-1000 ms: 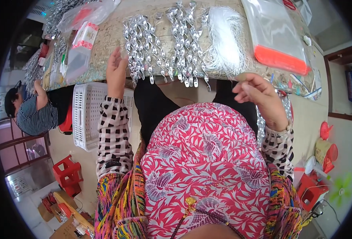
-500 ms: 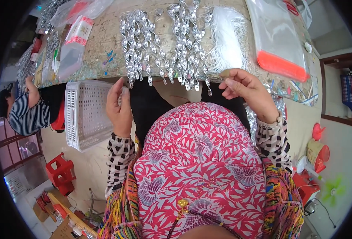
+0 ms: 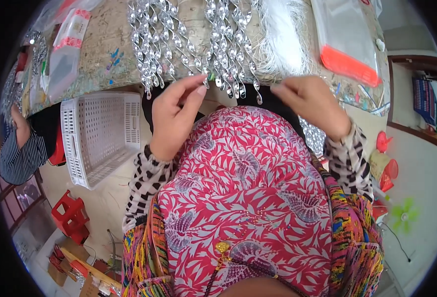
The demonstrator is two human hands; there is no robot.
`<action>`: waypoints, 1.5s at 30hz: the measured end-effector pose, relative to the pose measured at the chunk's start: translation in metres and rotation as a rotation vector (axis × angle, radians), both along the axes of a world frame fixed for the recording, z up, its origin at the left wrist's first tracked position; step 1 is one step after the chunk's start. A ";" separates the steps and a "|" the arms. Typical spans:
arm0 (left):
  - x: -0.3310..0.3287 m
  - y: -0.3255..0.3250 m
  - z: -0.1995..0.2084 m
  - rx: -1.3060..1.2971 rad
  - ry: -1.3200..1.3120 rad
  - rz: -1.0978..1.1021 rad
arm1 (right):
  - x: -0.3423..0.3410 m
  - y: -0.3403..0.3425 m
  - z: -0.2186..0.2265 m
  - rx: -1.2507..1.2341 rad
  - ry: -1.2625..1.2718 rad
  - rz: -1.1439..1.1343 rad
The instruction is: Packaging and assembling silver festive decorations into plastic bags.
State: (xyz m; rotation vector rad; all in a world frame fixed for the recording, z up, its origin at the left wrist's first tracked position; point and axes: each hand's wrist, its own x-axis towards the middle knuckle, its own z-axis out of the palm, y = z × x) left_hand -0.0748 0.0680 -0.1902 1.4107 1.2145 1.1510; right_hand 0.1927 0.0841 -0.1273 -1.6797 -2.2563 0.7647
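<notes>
Silver twisted strands (image 3: 151, 44) hang in two bunches over the near table edge. My left hand (image 3: 174, 116) has moved in beside the second bunch, its thumb and forefinger closing round the lower tip of a silver strand (image 3: 198, 62). To the right of the bunches, my right hand (image 3: 317, 104) is held just off the table edge, below a bundle of white threads (image 3: 283, 42). Its fingers are curled together and smeared by motion, and whatever they may pinch is too small to make out.
A clear plastic bag with a red band (image 3: 349, 67) lies at the table's right. White perforated crate (image 3: 99, 138) and red stool (image 3: 70, 215) are on the left. A person in a striped sleeve (image 3: 23, 153) works at the far left. A green fan (image 3: 404, 216) stands lower right.
My left hand has moved right, from beside the first bunch to a strand tip near the second. My right hand has curled inward. The whole view has shifted slightly.
</notes>
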 end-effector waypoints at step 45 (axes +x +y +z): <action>-0.044 0.031 0.014 0.006 0.444 0.126 | -0.073 -0.001 -0.017 -0.200 0.181 0.548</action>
